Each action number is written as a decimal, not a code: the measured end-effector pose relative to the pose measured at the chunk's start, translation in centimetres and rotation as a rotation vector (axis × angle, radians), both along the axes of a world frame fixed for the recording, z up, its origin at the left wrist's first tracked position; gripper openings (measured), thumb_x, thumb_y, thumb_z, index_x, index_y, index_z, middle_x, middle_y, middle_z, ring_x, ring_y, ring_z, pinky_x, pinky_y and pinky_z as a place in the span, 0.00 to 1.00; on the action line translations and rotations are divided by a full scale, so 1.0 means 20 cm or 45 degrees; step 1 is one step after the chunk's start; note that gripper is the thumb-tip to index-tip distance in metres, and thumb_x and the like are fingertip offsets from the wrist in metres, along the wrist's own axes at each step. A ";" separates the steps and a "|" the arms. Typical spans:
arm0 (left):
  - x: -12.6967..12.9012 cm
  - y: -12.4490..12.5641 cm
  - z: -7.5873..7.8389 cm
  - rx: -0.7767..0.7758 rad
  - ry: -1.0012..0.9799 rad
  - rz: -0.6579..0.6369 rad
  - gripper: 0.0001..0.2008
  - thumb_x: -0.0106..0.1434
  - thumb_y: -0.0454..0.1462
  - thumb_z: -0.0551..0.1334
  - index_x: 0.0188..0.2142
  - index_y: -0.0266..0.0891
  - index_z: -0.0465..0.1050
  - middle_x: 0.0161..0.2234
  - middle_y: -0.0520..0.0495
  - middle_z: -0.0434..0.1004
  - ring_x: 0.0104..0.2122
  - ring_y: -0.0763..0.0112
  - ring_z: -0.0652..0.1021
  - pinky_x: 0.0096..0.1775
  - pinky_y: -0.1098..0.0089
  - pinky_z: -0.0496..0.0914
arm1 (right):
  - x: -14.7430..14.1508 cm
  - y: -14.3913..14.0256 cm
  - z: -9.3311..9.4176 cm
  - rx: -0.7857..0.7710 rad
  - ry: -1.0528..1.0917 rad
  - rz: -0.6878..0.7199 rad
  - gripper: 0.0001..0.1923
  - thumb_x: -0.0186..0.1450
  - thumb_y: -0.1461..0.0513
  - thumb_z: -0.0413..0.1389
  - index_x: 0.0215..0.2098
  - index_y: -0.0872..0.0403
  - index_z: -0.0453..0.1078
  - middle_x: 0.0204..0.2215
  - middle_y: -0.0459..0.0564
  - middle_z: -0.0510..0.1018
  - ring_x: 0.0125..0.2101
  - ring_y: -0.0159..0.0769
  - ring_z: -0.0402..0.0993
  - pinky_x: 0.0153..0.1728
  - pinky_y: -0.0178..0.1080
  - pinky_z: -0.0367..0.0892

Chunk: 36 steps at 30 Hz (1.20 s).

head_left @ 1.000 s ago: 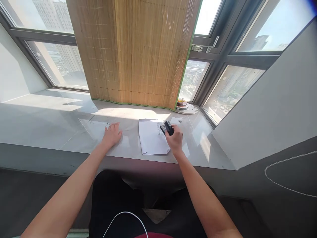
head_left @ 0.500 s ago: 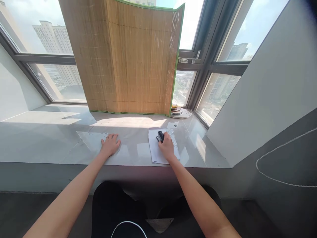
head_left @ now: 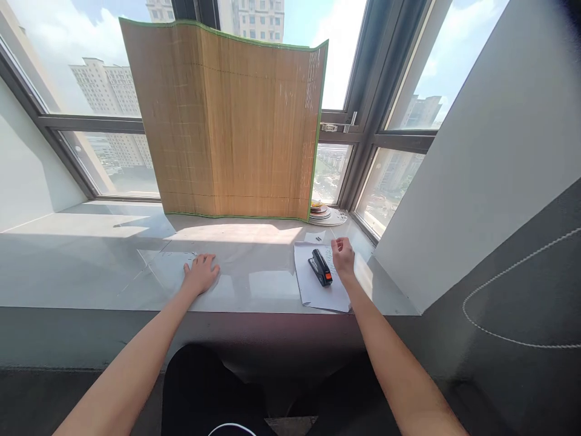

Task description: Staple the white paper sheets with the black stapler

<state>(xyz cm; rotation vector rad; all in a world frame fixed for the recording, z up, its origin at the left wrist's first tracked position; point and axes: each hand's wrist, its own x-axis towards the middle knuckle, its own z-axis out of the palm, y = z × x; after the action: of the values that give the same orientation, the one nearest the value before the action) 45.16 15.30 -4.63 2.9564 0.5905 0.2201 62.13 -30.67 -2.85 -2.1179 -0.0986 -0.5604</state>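
A black stapler (head_left: 321,267) with an orange-red patch at its near end lies on white sheets of paper (head_left: 313,295) on the sill. My right hand (head_left: 344,254) is just right of the stapler, over the paper's right edge, apart from the stapler. Its fingers are curled in, and I see nothing in them. Small dark pieces (head_left: 319,238), perhaps staples, sit past the paper's far edge. Well to the left, my left hand (head_left: 201,274) rests flat on the sill with its fingers spread, beside some faint dark marks.
The pale glossy windowsill (head_left: 254,284) runs across the view. A bamboo mat (head_left: 245,133) with green edging stands upright against the window. Stacked plates (head_left: 321,213) sit by its right corner. A white sloping wall (head_left: 472,151) and a hanging cord (head_left: 472,309) are at the right.
My right hand has let go of the stapler and moved off to its right. Paper and stapler now lie farther right on the sill. My left hand stays put; the view has tilted up slightly.
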 end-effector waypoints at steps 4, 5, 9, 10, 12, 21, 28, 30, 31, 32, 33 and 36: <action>-0.01 0.00 0.01 -0.017 -0.005 -0.007 0.28 0.72 0.47 0.44 0.66 0.41 0.62 0.67 0.31 0.62 0.67 0.44 0.62 0.63 0.34 0.53 | 0.24 0.04 0.00 -0.532 0.073 0.174 0.22 0.68 0.55 0.49 0.55 0.59 0.68 0.58 0.65 0.72 0.60 0.51 0.65 0.58 0.50 0.62; -0.01 0.00 0.00 -0.015 -0.011 -0.004 0.28 0.72 0.47 0.44 0.65 0.41 0.62 0.67 0.31 0.62 0.67 0.44 0.62 0.63 0.34 0.53 | 0.28 0.06 -0.02 -0.666 0.128 0.230 0.26 0.69 0.55 0.48 0.61 0.60 0.66 0.64 0.66 0.66 0.65 0.51 0.60 0.62 0.51 0.58; -0.01 0.00 0.00 -0.007 -0.011 -0.002 0.27 0.72 0.46 0.45 0.65 0.42 0.63 0.67 0.32 0.62 0.67 0.46 0.62 0.64 0.36 0.52 | 0.35 0.14 -0.12 -0.963 0.316 0.358 0.37 0.75 0.49 0.41 0.74 0.63 0.49 0.75 0.67 0.46 0.75 0.47 0.37 0.71 0.55 0.41; -0.01 0.00 -0.01 -0.002 -0.010 0.001 0.26 0.72 0.46 0.45 0.65 0.42 0.63 0.67 0.32 0.62 0.67 0.46 0.62 0.65 0.36 0.52 | 0.35 0.14 -0.13 -0.985 0.340 0.373 0.38 0.76 0.48 0.40 0.75 0.63 0.47 0.75 0.67 0.44 0.75 0.46 0.35 0.71 0.55 0.39; -0.01 0.00 -0.01 0.005 -0.009 0.009 0.26 0.72 0.46 0.45 0.65 0.42 0.63 0.67 0.32 0.62 0.68 0.47 0.62 0.65 0.37 0.52 | 0.36 0.15 -0.15 -1.021 0.362 0.392 0.39 0.76 0.47 0.38 0.76 0.64 0.45 0.75 0.67 0.42 0.75 0.46 0.35 0.72 0.54 0.36; -0.02 0.00 0.01 -0.003 -0.002 -0.004 0.26 0.72 0.45 0.45 0.65 0.41 0.63 0.67 0.31 0.62 0.68 0.46 0.62 0.64 0.36 0.52 | 0.37 0.22 -0.15 -1.109 0.430 0.363 0.40 0.77 0.47 0.34 0.77 0.66 0.40 0.75 0.66 0.39 0.76 0.47 0.34 0.71 0.59 0.33; -0.01 0.01 0.00 -0.056 0.003 -0.007 0.27 0.72 0.45 0.46 0.66 0.43 0.62 0.68 0.32 0.60 0.70 0.47 0.59 0.65 0.35 0.50 | 0.23 0.69 -0.11 -1.059 0.349 0.497 0.39 0.78 0.48 0.35 0.77 0.64 0.40 0.76 0.65 0.38 0.76 0.46 0.32 0.71 0.61 0.34; -0.01 0.01 0.00 -0.083 0.008 -0.023 0.27 0.72 0.45 0.46 0.66 0.42 0.63 0.69 0.32 0.60 0.70 0.46 0.59 0.65 0.33 0.49 | 0.16 0.86 -0.10 -1.045 0.311 0.540 0.37 0.78 0.49 0.36 0.77 0.64 0.41 0.75 0.65 0.38 0.75 0.47 0.32 0.71 0.62 0.33; -0.02 0.02 0.00 -0.107 0.009 -0.029 0.27 0.72 0.45 0.45 0.66 0.42 0.63 0.69 0.32 0.61 0.70 0.46 0.59 0.66 0.33 0.49 | 0.13 0.95 -0.10 -1.040 0.300 0.568 0.37 0.78 0.49 0.36 0.77 0.63 0.42 0.76 0.65 0.38 0.75 0.48 0.32 0.71 0.62 0.33; -0.02 0.02 0.01 -0.142 0.002 -0.025 0.27 0.73 0.44 0.43 0.67 0.42 0.62 0.69 0.34 0.61 0.70 0.47 0.60 0.66 0.33 0.48 | 0.10 1.02 -0.10 -1.034 0.284 0.597 0.37 0.78 0.49 0.35 0.77 0.63 0.42 0.76 0.64 0.39 0.75 0.48 0.33 0.71 0.62 0.32; -0.02 0.03 0.01 -0.185 -0.016 -0.010 0.28 0.73 0.42 0.41 0.68 0.43 0.61 0.70 0.36 0.61 0.70 0.50 0.60 0.67 0.35 0.48 | 0.07 1.09 -0.10 -1.024 0.268 0.625 0.37 0.78 0.49 0.35 0.77 0.63 0.42 0.76 0.63 0.39 0.75 0.47 0.33 0.71 0.62 0.31; -0.03 0.07 0.01 -0.302 -0.105 0.067 0.31 0.74 0.38 0.35 0.73 0.46 0.52 0.72 0.44 0.58 0.72 0.61 0.58 0.70 0.45 0.50 | 0.00 1.28 -0.09 -0.992 0.251 0.686 0.38 0.77 0.48 0.36 0.77 0.63 0.42 0.76 0.63 0.38 0.75 0.47 0.33 0.71 0.62 0.30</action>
<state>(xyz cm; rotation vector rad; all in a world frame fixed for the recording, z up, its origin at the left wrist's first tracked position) 44.49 16.72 -4.44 2.6928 0.6357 0.2565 62.09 -5.03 -4.57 -2.7161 -0.8637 0.0382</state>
